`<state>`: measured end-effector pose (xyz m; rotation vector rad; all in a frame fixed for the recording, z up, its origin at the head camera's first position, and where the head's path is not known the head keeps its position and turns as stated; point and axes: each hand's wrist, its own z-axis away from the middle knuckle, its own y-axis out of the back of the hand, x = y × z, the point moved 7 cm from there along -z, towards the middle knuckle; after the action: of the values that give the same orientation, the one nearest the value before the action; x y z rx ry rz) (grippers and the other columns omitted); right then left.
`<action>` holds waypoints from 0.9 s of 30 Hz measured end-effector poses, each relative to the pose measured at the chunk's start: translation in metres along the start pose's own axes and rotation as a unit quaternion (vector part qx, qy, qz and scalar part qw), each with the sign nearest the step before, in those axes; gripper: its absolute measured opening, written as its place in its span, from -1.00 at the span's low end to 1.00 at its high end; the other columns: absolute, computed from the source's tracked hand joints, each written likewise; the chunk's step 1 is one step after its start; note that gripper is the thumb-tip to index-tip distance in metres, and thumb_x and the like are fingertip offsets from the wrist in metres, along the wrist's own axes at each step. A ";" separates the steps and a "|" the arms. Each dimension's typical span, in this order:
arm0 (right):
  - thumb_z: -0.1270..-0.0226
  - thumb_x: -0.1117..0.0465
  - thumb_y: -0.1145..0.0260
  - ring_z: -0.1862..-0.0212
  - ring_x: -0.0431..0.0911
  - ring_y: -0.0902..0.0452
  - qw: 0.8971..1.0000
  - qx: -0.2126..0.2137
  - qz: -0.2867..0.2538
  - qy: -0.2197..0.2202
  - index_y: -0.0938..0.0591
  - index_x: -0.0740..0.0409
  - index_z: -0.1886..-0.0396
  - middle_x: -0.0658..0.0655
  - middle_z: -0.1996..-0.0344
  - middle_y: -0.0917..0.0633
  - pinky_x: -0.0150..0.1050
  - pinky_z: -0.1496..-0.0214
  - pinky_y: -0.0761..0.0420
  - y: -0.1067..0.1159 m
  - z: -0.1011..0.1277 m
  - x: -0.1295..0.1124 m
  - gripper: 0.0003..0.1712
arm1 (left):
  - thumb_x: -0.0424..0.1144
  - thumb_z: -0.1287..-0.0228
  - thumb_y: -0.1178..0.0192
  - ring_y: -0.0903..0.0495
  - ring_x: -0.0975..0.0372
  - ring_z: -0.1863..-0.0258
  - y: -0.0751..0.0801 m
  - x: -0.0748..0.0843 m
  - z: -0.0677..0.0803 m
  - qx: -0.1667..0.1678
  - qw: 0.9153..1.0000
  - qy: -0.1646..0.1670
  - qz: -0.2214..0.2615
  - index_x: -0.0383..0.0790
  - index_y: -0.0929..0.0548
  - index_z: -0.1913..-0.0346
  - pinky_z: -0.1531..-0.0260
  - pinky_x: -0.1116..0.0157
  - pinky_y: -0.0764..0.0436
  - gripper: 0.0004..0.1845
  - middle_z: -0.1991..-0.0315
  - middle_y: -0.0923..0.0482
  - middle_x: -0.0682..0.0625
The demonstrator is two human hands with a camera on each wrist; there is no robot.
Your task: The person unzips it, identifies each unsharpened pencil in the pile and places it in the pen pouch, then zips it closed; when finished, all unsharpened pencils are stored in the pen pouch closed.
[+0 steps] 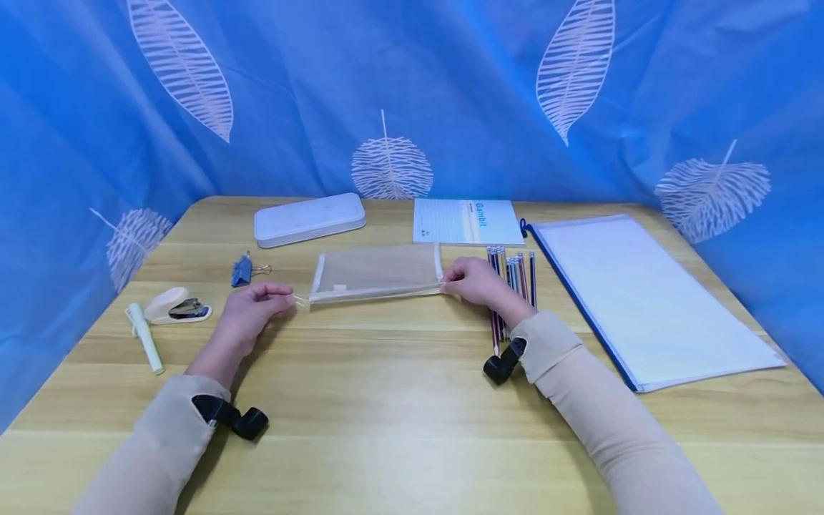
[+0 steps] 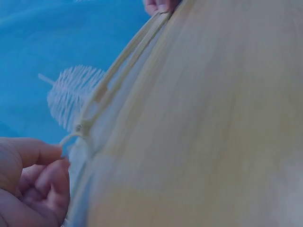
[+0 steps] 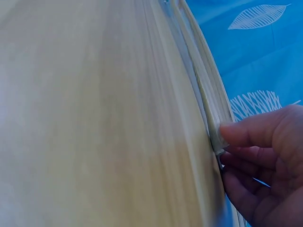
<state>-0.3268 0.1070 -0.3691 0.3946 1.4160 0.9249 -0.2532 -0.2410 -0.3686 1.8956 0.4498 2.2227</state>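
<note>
A translucent mesh zipper pouch (image 1: pixel 376 273) with cream trim lies flat on the wooden table (image 1: pixel 399 400). My left hand (image 1: pixel 252 309) pinches the cream zipper pull cord (image 2: pixel 70 138) at the pouch's left end (image 2: pixel 102 101). My right hand (image 1: pixel 473 281) pinches the pouch's right corner (image 3: pixel 217 138) at the zipper edge. A row of pencils (image 1: pixel 513 275) lies just right of the right hand, partly under the wrist.
A white pencil case (image 1: pixel 309 219) and a notebook (image 1: pixel 466 222) lie behind the pouch. A large clear folder with a blue edge (image 1: pixel 644 297) lies at the right. A blue binder clip (image 1: pixel 243 270), a stapler (image 1: pixel 175 306) and a white marker (image 1: pixel 144 346) lie at the left. A blue curtain surrounds the table.
</note>
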 end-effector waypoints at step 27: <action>-0.17 0.24 -0.30 0.30 -0.06 -0.41 1.000 0.014 -0.011 0.004 -0.62 0.14 0.35 0.12 0.26 -0.58 -0.26 0.27 -0.40 -0.001 0.006 -0.002 -0.92 | 0.05 0.16 -0.45 -0.06 -0.03 -0.37 -0.117 0.073 -0.026 -0.287 0.860 -0.273 -0.321 -0.05 -0.11 -0.42 -0.28 -0.09 -0.08 0.05 -0.41 -0.05 -0.15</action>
<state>-0.3204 0.1060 -0.3675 0.3961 1.4392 0.8903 -0.2972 -0.1105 -0.3451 1.6092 0.2266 1.1470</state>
